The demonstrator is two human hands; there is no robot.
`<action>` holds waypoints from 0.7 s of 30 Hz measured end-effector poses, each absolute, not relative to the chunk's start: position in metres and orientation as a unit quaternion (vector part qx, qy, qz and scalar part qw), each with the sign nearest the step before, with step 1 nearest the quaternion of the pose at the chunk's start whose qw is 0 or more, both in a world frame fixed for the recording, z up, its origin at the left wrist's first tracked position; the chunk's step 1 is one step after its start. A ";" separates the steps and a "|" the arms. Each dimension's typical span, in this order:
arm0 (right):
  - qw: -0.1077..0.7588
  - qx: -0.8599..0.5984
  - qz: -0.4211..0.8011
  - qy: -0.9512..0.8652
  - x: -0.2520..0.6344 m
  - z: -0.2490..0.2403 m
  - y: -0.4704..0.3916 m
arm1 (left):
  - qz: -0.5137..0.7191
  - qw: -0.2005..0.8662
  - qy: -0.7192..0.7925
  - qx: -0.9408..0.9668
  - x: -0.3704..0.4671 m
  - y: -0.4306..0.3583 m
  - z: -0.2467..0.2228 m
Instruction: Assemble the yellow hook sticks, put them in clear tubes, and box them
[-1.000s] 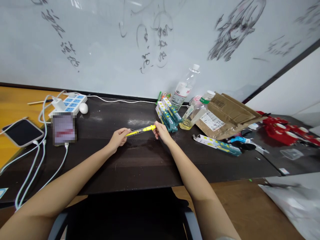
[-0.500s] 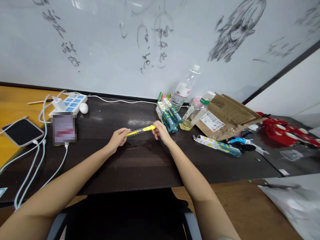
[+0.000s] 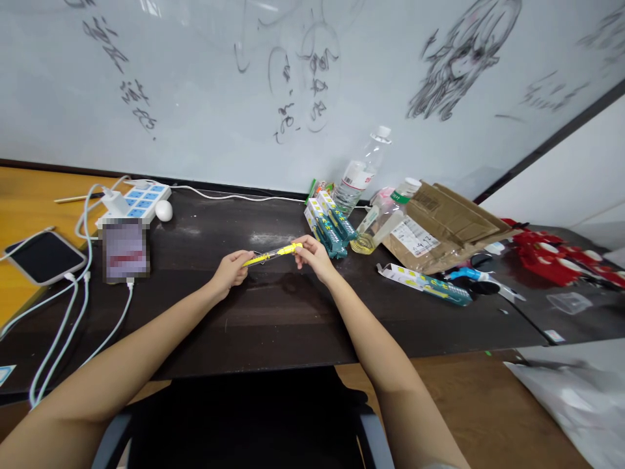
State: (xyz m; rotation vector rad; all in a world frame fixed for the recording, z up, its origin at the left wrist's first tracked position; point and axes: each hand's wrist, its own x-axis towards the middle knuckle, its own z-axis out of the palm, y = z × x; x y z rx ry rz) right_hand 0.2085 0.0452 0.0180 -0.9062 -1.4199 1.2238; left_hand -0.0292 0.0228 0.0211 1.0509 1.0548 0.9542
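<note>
Between my hands, above the dark desk [image 3: 273,326], is a slim yellow and clear pen-like tool [image 3: 271,255]. My left hand [image 3: 231,270] is closed on its left end, thumb and fingers pinched together. At the other end, the yellow part is pinched by my right hand [image 3: 313,258]. The tool tilts slightly, its right end higher. Two green and white boxes [image 3: 330,225] lie just beyond my right hand. Another such box [image 3: 424,284], with an open flap at its left end, lies farther right.
Two bottles [image 3: 355,179] [image 3: 388,218] and a cardboard package [image 3: 434,228] stand at the back right. Scissors [image 3: 481,284] and red items [image 3: 551,257] are farther right. On the left are a power strip [image 3: 141,203], phones [image 3: 45,257] and white cables.
My right hand has shifted slightly to the left along with the yellow end of the tool. My left hand has hardly moved.
</note>
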 end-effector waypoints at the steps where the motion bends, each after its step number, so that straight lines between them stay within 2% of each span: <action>1: 0.505 -0.375 0.506 -0.591 0.209 0.018 0.045 | 0.417 0.640 0.458 0.454 -0.029 0.023 0.021; 13: 0.512 -0.354 0.559 -0.548 0.206 0.018 0.043 | 0.370 0.711 0.444 0.402 -0.030 0.021 0.023; 21: 0.523 -0.327 0.559 -0.554 0.208 0.034 0.036 | 0.373 0.609 0.375 0.591 -0.020 0.014 0.009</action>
